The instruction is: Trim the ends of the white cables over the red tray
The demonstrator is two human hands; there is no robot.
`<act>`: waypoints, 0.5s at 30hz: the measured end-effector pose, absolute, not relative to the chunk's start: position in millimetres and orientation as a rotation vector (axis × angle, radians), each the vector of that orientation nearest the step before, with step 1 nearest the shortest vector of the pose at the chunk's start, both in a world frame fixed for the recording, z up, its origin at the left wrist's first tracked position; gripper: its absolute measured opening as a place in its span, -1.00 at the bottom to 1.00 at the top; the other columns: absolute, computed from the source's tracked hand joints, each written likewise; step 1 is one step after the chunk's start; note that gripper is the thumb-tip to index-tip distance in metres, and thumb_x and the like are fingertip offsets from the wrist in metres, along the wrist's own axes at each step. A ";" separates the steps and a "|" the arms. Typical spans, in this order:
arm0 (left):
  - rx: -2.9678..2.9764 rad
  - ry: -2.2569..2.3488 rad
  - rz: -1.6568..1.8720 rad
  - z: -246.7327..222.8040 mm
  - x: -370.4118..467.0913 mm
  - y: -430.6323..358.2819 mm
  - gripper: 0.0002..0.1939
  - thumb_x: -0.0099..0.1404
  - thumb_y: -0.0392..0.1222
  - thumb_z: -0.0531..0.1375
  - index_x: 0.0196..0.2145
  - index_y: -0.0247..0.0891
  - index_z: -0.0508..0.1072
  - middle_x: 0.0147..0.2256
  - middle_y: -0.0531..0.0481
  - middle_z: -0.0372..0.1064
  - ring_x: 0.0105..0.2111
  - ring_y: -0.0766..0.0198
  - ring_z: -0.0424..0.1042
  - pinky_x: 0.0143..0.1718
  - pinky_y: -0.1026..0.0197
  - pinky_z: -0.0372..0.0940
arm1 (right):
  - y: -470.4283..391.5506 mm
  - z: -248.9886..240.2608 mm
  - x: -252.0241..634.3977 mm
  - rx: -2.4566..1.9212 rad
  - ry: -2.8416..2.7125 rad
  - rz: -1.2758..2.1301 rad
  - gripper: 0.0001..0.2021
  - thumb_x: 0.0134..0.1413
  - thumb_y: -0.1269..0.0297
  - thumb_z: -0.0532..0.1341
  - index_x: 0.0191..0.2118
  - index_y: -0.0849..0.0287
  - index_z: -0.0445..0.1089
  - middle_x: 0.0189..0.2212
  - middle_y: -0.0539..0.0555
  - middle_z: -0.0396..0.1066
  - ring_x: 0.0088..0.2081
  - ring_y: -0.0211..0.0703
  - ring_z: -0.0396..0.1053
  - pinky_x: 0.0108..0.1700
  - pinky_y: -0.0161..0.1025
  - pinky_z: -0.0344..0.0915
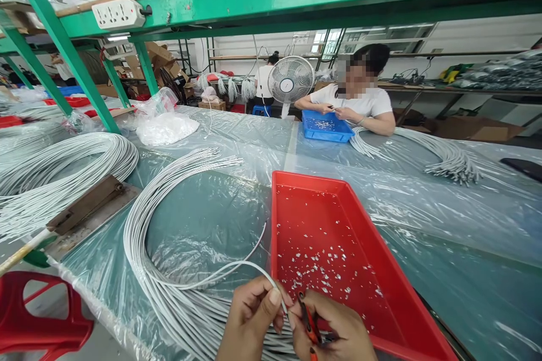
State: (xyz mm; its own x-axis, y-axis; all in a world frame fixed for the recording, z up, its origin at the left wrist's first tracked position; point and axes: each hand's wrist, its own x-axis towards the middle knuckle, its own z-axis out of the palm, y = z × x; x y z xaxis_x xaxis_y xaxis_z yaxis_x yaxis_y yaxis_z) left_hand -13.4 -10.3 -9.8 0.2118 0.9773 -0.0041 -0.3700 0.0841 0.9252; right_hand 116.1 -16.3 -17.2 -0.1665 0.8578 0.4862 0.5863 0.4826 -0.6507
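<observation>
My left hand [258,310] pinches a white cable [254,266] near its end, between thumb and fingers. Close against it, my right hand [339,324] is wrapped round a small hand tool with red and black handles [311,324], which looks like pliers or cutters; its jaws are mostly hidden. The fingertips of both hands meet around the dark cable tip. Behind and below them a large bundle of white cables [141,237] curves over the plastic-covered table. A red tray [313,225] sprinkled with small white scraps lies just beyond my right hand.
More coiled cables [114,152] and a hinged metal cutter [87,208] lie at left, above a red stool [42,316]. Across the table a person [364,98] works over a blue tray [326,134]. A fan [291,80] stands behind; a green shelf beam [254,3] runs overhead.
</observation>
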 end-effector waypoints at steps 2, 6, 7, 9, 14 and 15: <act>0.960 0.756 1.166 -10.6 -13.4 -9.2 -0.64 0.19 0.02 0.15 -0.52 -0.38 0.44 -0.62 0.03 0.20 -0.62 0.43 0.11 -0.58 0.38 0.06 | -15.8 -17.9 115.7 -1.218 -1.850 0.414 -0.82 -0.09 0.39 0.05 -0.64 0.18 0.18 -0.73 -0.10 0.15 -0.69 -0.37 0.10 -0.62 -0.45 0.06; 0.877 0.709 1.147 -8.5 -15.0 -8.6 -0.65 0.16 0.02 0.18 -0.52 -0.37 0.45 -0.60 0.02 0.19 -0.62 0.43 0.12 -0.58 0.39 0.07 | -16.5 -15.5 114.5 -1.241 -1.784 0.526 -0.84 -0.11 0.38 0.04 -0.63 0.16 0.13 -0.73 -0.11 0.11 -0.69 -0.37 0.09 -0.62 -0.45 0.08; 0.851 0.714 1.149 -7.3 -15.6 -8.7 -0.66 0.16 0.01 0.19 -0.52 -0.37 0.46 -0.59 0.03 0.19 -0.62 0.43 0.13 -0.58 0.38 0.08 | -16.6 -13.8 115.6 -1.249 -1.765 0.548 -0.84 -0.09 0.37 0.04 -0.63 0.16 0.14 -0.73 -0.11 0.11 -0.68 -0.36 0.09 -0.62 -0.44 0.08; 0.805 0.733 1.152 -4.8 -16.9 -9.0 -0.67 0.14 0.00 0.21 -0.52 -0.38 0.46 -0.58 0.03 0.18 -0.61 0.43 0.13 -0.58 0.38 0.09 | -15.1 -9.4 121.8 -1.306 -1.739 0.513 -0.82 -0.04 0.35 0.05 -0.61 0.16 0.17 -0.71 -0.09 0.12 -0.66 -0.34 0.11 -0.59 -0.43 0.09; 0.772 0.737 1.158 0.4 -17.1 -9.3 -0.68 0.16 -0.01 0.20 -0.51 -0.37 0.43 -0.60 0.03 0.21 -0.61 0.40 0.18 -0.55 0.34 0.15 | -0.3 1.7 155.6 -1.610 -1.707 0.164 -0.81 0.00 0.15 0.12 -0.36 0.16 0.30 -0.54 0.02 0.29 -0.57 -0.23 0.19 -0.50 -0.34 0.12; 0.763 0.729 1.163 1.2 -16.6 -9.3 -0.68 0.17 -0.01 0.19 -0.50 -0.36 0.41 -0.60 0.02 0.22 -0.61 0.39 0.20 -0.54 0.33 0.17 | 2.3 2.1 160.7 -1.651 -1.689 0.192 -0.78 -0.01 0.09 0.13 -0.37 0.15 0.29 -0.55 0.01 0.27 -0.58 -0.23 0.17 -0.52 -0.34 0.10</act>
State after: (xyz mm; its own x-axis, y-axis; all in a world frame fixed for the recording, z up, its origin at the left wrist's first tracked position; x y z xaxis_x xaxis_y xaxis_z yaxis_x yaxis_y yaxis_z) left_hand -16.6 -9.3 1.2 0.2359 0.9661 -0.1045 -0.5149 0.2155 0.8297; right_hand 160.7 2.3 2.1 0.1164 0.9091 0.4000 0.7962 0.1553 -0.5848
